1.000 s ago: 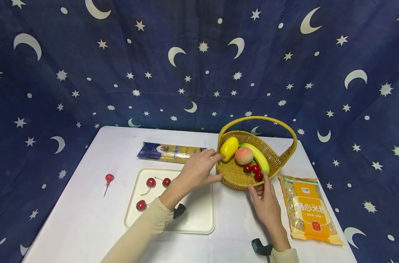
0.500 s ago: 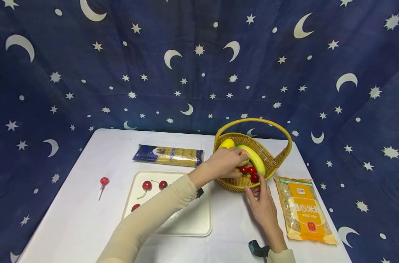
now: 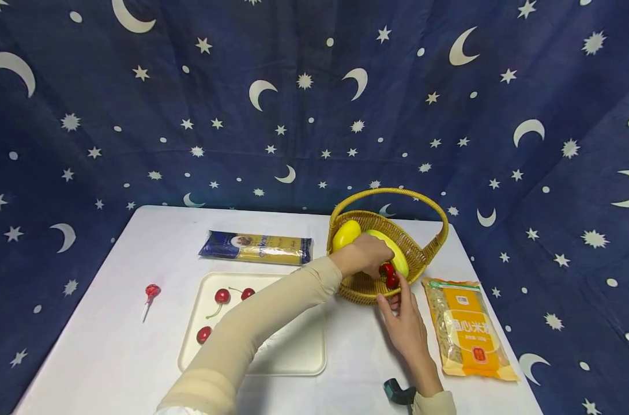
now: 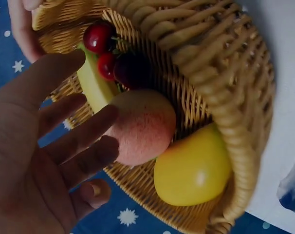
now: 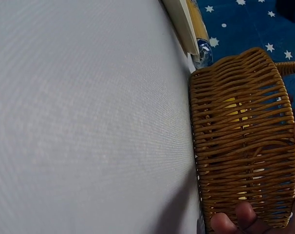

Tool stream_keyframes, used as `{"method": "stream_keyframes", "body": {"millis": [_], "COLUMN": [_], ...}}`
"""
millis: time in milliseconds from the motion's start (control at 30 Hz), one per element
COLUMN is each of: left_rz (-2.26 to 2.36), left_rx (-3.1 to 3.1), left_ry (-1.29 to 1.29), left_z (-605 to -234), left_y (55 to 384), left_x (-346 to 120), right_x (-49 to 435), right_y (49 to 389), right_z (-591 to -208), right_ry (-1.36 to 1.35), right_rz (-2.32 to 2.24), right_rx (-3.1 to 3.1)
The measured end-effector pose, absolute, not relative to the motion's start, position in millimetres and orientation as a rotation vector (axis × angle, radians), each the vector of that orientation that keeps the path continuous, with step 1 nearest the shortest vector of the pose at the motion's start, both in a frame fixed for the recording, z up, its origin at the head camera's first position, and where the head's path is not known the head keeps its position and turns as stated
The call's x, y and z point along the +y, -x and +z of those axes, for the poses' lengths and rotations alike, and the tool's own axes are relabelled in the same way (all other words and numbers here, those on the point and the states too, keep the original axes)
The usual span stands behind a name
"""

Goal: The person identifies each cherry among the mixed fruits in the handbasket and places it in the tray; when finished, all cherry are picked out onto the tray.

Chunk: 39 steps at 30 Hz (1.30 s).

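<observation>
My left hand [image 3: 368, 253] reaches down into a wicker basket [image 3: 357, 296]. In the left wrist view this hand [image 4: 35, 146] has its fingers spread and loosely bent, with fingertips right at a peach [image 4: 146, 129]; the head view hides the peach behind the hand. Around it in the basket lie a yellow oval fruit [image 3: 347, 233], a banana [image 3: 400, 264] and red cherries [image 3: 392, 281]. My right hand [image 3: 405, 331] holds the basket's near rim, a finger over the edge. In the right wrist view its fingertips [image 5: 246, 212] rest against the woven wall [image 5: 240, 146].
A cream tray [image 3: 314, 351] with cherries [image 3: 222, 296] on it lies under my left forearm. Behind it is a blue-and-gold spaghetti packet [image 3: 262, 248]. A lollipop [image 3: 152, 290] lies far left, and an orange food bag [image 3: 470, 331] right of the basket.
My left hand has moved right, from the basket's left rim to over the peach and in beside the cherries. My right hand stays at the near rim. The head view has shifted slightly.
</observation>
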<state>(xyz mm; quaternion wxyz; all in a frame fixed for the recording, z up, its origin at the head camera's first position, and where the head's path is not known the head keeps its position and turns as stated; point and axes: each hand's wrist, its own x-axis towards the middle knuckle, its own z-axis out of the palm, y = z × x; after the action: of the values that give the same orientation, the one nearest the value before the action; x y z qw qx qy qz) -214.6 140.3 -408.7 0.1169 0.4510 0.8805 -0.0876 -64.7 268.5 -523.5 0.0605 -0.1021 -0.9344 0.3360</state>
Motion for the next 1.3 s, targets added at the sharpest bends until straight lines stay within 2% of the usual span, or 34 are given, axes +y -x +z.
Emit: {"method": "stream_keyframes", "body": {"millis": [500, 767, 1000, 1300], "left_rz": [-0.463, -0.416, -0.553, -0.651], "left_rx": [2.501, 2.51, 2.559, 2.608], "left_ry": [-1.081, -1.188, -1.281, -1.304], "left_z": [-413.3, -425.1, -441.4, -453.4], "left_y": [211.0, 209.3, 204.5, 194.9], "left_x": [160.8, 159.8, 160.8, 154.0], "right_x": [264.2, 267.3, 268.3, 268.3], "right_y": [64.8, 64.1, 62.7, 62.8], "right_z": [-524.1, -525.6, -526.6, -528.2], "right_ry": [0.256, 0.276, 0.298, 0.294], "right_rz": [1.021, 1.0, 1.006, 0.995], "right_rx": [-2.771, -2.776, -2.794, -2.781]}}
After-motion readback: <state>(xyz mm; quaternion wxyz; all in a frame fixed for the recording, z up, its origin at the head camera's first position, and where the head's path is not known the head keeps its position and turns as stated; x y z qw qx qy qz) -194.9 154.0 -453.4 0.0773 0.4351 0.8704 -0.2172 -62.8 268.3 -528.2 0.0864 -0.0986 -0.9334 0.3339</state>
